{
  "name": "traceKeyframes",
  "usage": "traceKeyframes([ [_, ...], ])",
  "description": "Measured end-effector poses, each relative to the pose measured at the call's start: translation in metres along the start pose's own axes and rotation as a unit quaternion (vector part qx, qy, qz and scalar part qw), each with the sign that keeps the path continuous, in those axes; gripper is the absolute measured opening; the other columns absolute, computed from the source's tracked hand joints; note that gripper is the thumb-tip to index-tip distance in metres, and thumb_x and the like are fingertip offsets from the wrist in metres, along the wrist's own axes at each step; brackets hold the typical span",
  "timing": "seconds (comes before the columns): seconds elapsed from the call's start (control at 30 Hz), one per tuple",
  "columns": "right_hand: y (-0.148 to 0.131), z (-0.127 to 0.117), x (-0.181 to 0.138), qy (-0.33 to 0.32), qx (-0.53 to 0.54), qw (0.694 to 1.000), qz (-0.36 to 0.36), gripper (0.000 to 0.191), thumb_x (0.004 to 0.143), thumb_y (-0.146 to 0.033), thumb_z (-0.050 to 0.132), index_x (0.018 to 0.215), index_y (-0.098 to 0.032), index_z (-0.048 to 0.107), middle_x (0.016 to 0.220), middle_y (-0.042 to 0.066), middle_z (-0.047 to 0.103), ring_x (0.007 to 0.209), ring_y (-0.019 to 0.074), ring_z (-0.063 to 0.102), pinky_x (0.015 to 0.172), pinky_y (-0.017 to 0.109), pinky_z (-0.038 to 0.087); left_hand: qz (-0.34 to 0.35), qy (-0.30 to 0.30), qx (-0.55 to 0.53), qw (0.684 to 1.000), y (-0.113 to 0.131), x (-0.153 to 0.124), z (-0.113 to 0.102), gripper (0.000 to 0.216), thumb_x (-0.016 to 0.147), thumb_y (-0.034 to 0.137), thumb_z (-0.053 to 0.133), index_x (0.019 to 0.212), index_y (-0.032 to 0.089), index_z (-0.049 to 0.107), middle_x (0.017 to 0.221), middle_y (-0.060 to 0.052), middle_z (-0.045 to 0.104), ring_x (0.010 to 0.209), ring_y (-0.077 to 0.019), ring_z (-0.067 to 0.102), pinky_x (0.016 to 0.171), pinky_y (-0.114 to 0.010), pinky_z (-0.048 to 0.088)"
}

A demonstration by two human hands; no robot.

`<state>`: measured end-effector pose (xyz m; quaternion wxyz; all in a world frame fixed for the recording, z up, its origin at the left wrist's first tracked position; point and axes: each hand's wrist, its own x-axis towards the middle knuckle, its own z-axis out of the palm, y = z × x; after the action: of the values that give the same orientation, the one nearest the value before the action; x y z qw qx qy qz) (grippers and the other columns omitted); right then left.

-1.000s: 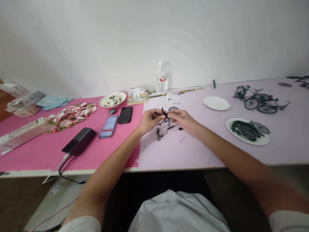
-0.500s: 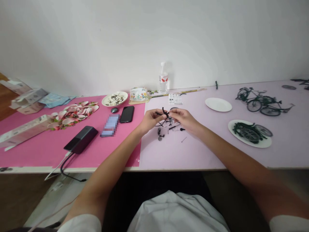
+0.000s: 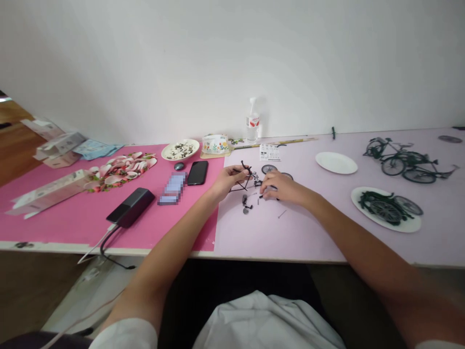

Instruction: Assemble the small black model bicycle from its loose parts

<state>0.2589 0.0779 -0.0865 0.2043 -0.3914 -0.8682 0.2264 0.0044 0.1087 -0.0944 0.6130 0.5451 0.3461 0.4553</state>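
Note:
My left hand (image 3: 229, 181) is closed around a thin black toy bicycle frame (image 3: 246, 169), held just above the pale purple table covering. Lower and to the right, my right hand (image 3: 280, 188) has its fingers curled down among loose parts, the fingertips closing on a small black part (image 3: 261, 196) that they mostly cover. Two spoked toy wheels, one of them a grey-black wheel (image 3: 269, 168), lie behind the right hand. Small black parts (image 3: 245, 203) are scattered between the hands, and a thin pin (image 3: 282, 214) lies nearer the table edge.
At right are an oval white plate (image 3: 336, 163), another plate (image 3: 412, 226) holding green bicycle parts, and assembled toy bicycles (image 3: 392, 162). A printed instruction sheet (image 3: 270, 152) and a bottle (image 3: 253, 123) stand behind. To the left lie a phone (image 3: 198, 173) and a black power bank (image 3: 131, 207).
My right hand has left the bicycle frame and moved down and right to the loose parts, uncovering the wheels. My left hand still holds the frame. The view has shifted slightly.

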Motion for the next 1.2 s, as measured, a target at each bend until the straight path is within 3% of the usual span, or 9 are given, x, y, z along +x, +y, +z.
traceKeyframes([
  [0.23, -0.001, 0.017, 0.0, 0.033, 0.022, 0.999, 0.002, 0.012, 0.089, -0.035, 0.073, 0.083, -0.027, 0.08, 0.099, 0.009, 0.07, 0.112, 0.0336, 0.058, 0.102, 0.05, 0.046, 0.003, -0.01, 0.001, 1.0, 0.007, -0.002, 0.002, 0.059, 0.064, 0.05, 0.101, 0.102, 0.013, 0.074, 0.1, -0.011, 0.078, 0.095, -0.0214, 0.077, 0.084, -0.029, 0.049],
  [0.37, -0.004, 0.013, 0.0, 0.074, 0.022, 0.997, 0.023, 0.012, 0.093, -0.032, 0.065, 0.09, -0.027, 0.076, 0.1, 0.008, 0.07, 0.106, 0.0307, 0.062, 0.097, 0.048, 0.049, -0.003, -0.011, 0.009, 1.0, 0.008, -0.003, 0.003, 0.057, 0.067, 0.047, 0.1, 0.104, 0.012, 0.074, 0.099, -0.011, 0.078, 0.095, -0.0213, 0.077, 0.086, -0.03, 0.049],
  [0.47, -0.008, 0.004, 0.001, 0.135, 0.042, 0.989, 0.054, 0.013, 0.095, -0.029, 0.062, 0.1, -0.027, 0.073, 0.103, 0.007, 0.072, 0.096, 0.0269, 0.065, 0.091, 0.044, 0.052, -0.011, -0.009, 0.014, 1.0, 0.007, -0.002, 0.002, 0.055, 0.069, 0.045, 0.099, 0.106, 0.012, 0.074, 0.099, -0.011, 0.078, 0.097, -0.0215, 0.078, 0.088, -0.031, 0.049],
  [0.6, -0.011, -0.003, 0.002, 0.244, 0.061, 0.968, 0.019, 0.022, 0.1, -0.032, 0.056, 0.111, -0.027, 0.074, 0.106, 0.008, 0.073, 0.1, 0.0263, 0.067, 0.097, 0.045, 0.052, -0.021, -0.015, 0.023, 0.999, 0.007, -0.003, 0.003, 0.053, 0.073, 0.043, 0.097, 0.109, 0.012, 0.074, 0.099, -0.011, 0.078, 0.099, -0.0219, 0.078, 0.09, -0.032, 0.05],
  [0.8, -0.019, 0.001, 0.004, 0.391, 0.18, 0.902, 0.026, 0.031, 0.094, -0.056, 0.07, 0.098, -0.025, 0.069, 0.097, 0.007, 0.074, 0.088, 0.024, 0.071, 0.082, 0.041, 0.058, -0.041, -0.035, 0.031, 0.998, 0.011, -0.007, 0.008, 0.05, 0.074, 0.042, 0.095, 0.109, 0.012, 0.076, 0.103, -0.012, 0.079, 0.095, -0.022, 0.078, 0.093, -0.036, 0.052],
  [1.0, -0.03, 0.011, 0.005, 0.408, 0.285, 0.866, 0.043, 0.046, 0.085, -0.071, 0.077, 0.097, -0.027, 0.066, 0.092, 0.007, 0.078, 0.08, 0.0228, 0.073, 0.079, 0.042, 0.062, -0.057, -0.05, 0.035, 0.997, 0.01, -0.007, 0.011, 0.046, 0.071, 0.04, 0.095, 0.105, 0.014, 0.078, 0.102, -0.012, 0.08, 0.093, -0.0217, 0.078, 0.091, -0.035, 0.054],
  [1.2, -0.037, 0.017, 0.005, 0.405, 0.28, 0.868, 0.065, 0.044, 0.087, -0.068, 0.075, 0.097, -0.026, 0.068, 0.096, 0.008, 0.081, 0.078, 0.022, 0.075, 0.071, 0.038, 0.06, -0.06, -0.062, 0.033, 0.996, 0.011, -0.008, 0.014, 0.043, 0.071, 0.039, 0.095, 0.102, 0.015, 0.079, 0.1, -0.011, 0.081, 0.091, -0.0208, 0.077, 0.091, -0.036, 0.056],
])
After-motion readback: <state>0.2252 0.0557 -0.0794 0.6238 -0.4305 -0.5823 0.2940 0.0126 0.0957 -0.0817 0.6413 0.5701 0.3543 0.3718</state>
